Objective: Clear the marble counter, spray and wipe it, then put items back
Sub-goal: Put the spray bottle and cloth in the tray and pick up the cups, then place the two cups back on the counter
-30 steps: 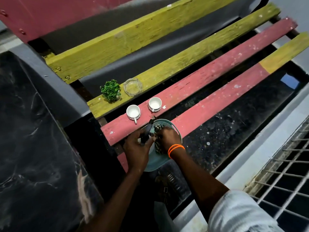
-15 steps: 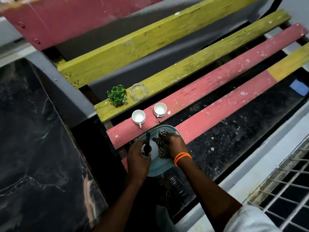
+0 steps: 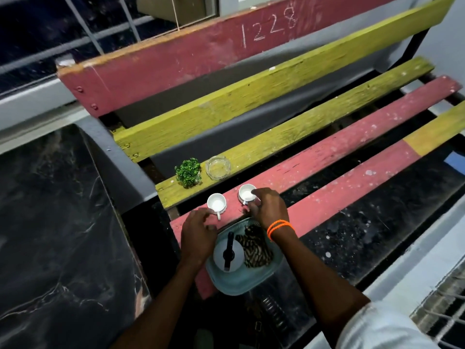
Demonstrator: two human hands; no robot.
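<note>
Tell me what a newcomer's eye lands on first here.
Two hands reaching for two small white cups on a red bench slat: the left hand by the left cup, the right hand touching the right cup. Just below, a teal tray holds a spray bottle and striped cloth. Chalked "1228" marks the red backrest.

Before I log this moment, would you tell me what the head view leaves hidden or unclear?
- Right cup: the right hand covers its near side and handle, so the grip is unclear.
- Left hand: whether its fingertips touch the left cup cannot be told.
- Tray: the spray bottle and striped cloth hide its floor.
- Marble counter: cut off by the left edge.
</note>
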